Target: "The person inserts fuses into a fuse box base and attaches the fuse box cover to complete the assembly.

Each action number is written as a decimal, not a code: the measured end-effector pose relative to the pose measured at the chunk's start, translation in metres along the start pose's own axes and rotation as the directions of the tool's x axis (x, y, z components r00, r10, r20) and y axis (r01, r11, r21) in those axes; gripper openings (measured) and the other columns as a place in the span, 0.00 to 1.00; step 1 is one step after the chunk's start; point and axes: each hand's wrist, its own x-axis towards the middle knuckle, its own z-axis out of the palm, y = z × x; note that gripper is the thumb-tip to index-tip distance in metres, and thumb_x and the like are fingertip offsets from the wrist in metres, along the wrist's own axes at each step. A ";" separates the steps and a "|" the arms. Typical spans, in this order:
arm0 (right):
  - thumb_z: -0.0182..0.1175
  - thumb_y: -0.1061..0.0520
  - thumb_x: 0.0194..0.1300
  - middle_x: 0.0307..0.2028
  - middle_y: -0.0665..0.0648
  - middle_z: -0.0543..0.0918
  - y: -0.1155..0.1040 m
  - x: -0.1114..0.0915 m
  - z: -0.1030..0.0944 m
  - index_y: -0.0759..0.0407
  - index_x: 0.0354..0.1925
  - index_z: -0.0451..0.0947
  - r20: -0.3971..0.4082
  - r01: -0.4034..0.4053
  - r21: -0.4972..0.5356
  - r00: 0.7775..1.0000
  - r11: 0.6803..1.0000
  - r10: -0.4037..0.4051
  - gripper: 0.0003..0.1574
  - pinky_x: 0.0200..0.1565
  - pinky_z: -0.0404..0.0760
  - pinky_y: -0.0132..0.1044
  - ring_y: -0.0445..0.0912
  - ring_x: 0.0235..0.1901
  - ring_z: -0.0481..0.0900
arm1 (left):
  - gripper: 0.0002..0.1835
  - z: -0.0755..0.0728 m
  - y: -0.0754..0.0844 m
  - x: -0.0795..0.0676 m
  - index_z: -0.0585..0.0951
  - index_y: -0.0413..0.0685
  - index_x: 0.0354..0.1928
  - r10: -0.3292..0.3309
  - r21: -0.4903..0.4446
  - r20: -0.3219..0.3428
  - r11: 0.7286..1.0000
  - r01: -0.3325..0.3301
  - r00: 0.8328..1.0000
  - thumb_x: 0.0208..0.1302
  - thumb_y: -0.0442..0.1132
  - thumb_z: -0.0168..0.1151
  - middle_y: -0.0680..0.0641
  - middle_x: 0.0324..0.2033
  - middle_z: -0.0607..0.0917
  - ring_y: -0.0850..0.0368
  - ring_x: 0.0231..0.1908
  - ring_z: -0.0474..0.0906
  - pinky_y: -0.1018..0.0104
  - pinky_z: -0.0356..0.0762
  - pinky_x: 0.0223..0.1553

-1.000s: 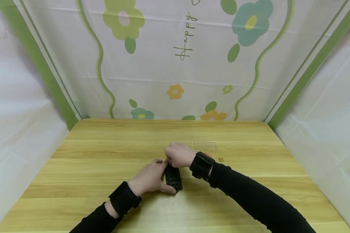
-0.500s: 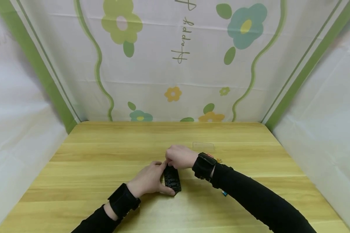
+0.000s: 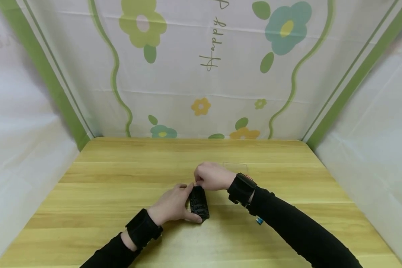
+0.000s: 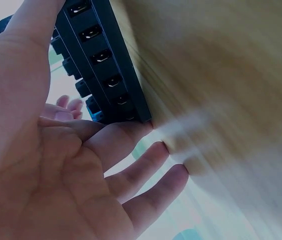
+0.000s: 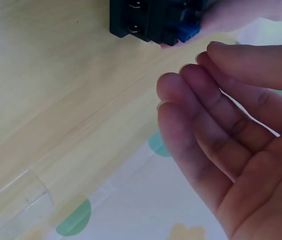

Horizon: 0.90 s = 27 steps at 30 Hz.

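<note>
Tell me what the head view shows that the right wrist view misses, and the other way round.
Head view only: black wristbands, black sleeves, and a small blue piece on the light wooden table by the right sleeve.

Right wrist view only: metal contacts in openings of the black rectangular block, and a blue part near its end.

Both: that block, the table, the right hand, at least part of the left hand, and a clear rectangular piece.

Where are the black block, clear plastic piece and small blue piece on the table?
Black block [image 3: 199, 203], head view: upper face.
Clear plastic piece [image 5: 20, 206], right wrist view: middle of visible part.
Small blue piece [image 3: 259, 220], head view: visible middle.
</note>
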 end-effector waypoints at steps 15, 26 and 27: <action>0.58 0.59 0.67 0.24 0.41 0.75 0.016 -0.040 -0.024 0.49 0.29 0.81 -0.078 -0.052 0.033 0.996 0.998 0.054 0.09 0.33 0.72 0.30 0.35 0.23 0.72 | 0.62 -0.002 0.002 0.002 0.60 0.34 0.70 -0.046 -0.002 0.020 0.999 0.046 0.999 0.41 0.73 0.66 0.34 0.60 0.68 0.41 0.58 0.68 0.54 0.69 0.53; 0.59 0.57 0.67 0.22 0.40 0.73 0.032 -0.084 -0.032 0.46 0.25 0.76 -0.123 -0.110 0.026 0.986 0.994 0.112 0.13 0.28 0.69 0.31 0.36 0.20 0.68 | 0.62 0.002 0.003 0.003 0.60 0.36 0.70 -0.069 0.003 0.020 0.998 0.069 0.997 0.41 0.72 0.67 0.34 0.61 0.68 0.40 0.58 0.68 0.54 0.69 0.52; 0.59 0.58 0.66 0.22 0.40 0.73 0.033 -0.088 -0.032 0.47 0.25 0.77 -0.122 -0.117 0.026 0.985 0.993 0.119 0.12 0.28 0.70 0.31 0.35 0.20 0.68 | 0.62 0.002 0.003 0.003 0.59 0.36 0.71 -0.070 0.005 0.021 0.998 0.070 0.997 0.41 0.72 0.67 0.34 0.61 0.68 0.40 0.59 0.67 0.54 0.69 0.53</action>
